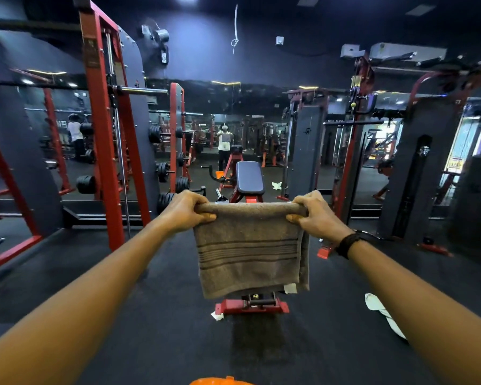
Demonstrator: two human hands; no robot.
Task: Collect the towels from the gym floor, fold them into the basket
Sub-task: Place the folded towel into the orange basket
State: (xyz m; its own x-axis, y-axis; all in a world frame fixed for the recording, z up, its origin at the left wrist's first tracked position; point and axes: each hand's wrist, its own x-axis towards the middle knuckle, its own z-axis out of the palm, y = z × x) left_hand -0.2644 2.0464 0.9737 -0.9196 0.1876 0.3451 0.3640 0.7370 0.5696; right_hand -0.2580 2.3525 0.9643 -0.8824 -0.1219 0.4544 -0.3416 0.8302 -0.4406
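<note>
A brown towel with dark stripes hangs doubled over in front of me at arm's length. My left hand grips its top left corner and my right hand grips its top right corner, thumbs toward me. A white towel lies on the dark floor at the lower right, partly hidden by my right forearm. Another white cloth lies on the floor farther back, near the mirror. An orange rim, possibly the basket, peeks in at the bottom edge.
A red weight bench with a dark pad stands straight ahead, its red foot below the towel, a white scrap beside it. A red rack rises at left and a cable machine at right. A mirror wall closes the back.
</note>
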